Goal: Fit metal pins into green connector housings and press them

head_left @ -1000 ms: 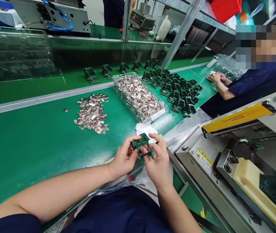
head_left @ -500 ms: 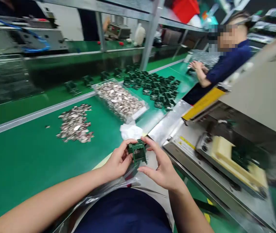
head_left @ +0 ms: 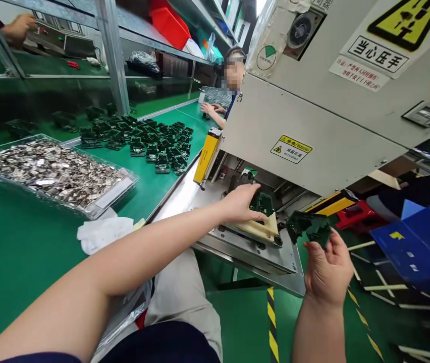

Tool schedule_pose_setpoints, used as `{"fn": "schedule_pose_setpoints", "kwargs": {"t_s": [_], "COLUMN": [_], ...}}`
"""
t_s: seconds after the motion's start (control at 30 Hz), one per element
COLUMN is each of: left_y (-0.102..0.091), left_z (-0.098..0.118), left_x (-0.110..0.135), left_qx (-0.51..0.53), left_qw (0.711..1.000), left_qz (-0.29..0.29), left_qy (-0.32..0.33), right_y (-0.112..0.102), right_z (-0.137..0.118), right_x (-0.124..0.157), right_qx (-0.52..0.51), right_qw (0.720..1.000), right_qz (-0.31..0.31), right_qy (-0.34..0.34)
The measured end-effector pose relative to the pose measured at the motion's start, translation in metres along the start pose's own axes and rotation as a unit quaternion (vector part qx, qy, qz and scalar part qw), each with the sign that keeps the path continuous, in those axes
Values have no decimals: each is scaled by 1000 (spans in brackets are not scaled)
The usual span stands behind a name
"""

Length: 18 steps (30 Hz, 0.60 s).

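My left hand (head_left: 239,203) reaches across to the cream fixture block (head_left: 262,229) of the press machine (head_left: 313,116), its fingers closed on a dark green board piece (head_left: 261,202) sitting on that block. My right hand (head_left: 327,269) is lower right, off the machine's edge, with fingers pinched on a second dark green board piece (head_left: 308,227) held in the air. A clear tray of small metal parts (head_left: 54,171) lies on the green belt (head_left: 18,242) to my left.
A heap of dark green boards (head_left: 143,138) covers the belt beyond the tray. A white cloth (head_left: 103,233) lies at the belt's edge. Another person (head_left: 222,103) works further along. Blue bins (head_left: 419,242) stand to the right of the machine.
My view has swung right from the belt to the press. Both hands left the spot before my body: the left went to the fixture block, the right moved out to the machine's right.
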<state>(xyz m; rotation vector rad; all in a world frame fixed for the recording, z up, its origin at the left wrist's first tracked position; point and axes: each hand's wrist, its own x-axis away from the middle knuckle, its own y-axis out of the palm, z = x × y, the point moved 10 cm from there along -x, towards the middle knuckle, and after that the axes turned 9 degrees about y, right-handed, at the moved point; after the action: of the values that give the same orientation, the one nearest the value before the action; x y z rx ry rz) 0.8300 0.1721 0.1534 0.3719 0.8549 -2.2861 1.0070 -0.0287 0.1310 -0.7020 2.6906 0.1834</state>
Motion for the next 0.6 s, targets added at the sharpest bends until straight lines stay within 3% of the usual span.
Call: {"fn": "schedule_pose_setpoints", "kwargs": {"t_s": [0.07,0.17,0.3,0.4,0.5,0.6], "left_y": [4,-23,-81,-107,-111,-96], "left_z": [-3,1,-2,-27,-63,-89], "left_x": [-11,6,80,150,204,223], "left_qx": [25,88,134,114,92,107], "left_qw": [999,993,984,987,987,986], "left_qz": [9,74,119,101,98,84], "left_qy": [-19,-13,-15,-49,-85,-92], "right_y": [15,52,109,136,139,103], "right_z": [-2,-11,-11,-5,2,11], "right_x": [-9,-18,-24,-27,-28,-24], "right_qx": [20,55,191,267,270,292], "right_qw": [999,990,947,912,907,921], "right_qz": [-48,-128,-255,-310,-323,-253], "right_qy": [-5,-24,-29,-25,-17,-35]}}
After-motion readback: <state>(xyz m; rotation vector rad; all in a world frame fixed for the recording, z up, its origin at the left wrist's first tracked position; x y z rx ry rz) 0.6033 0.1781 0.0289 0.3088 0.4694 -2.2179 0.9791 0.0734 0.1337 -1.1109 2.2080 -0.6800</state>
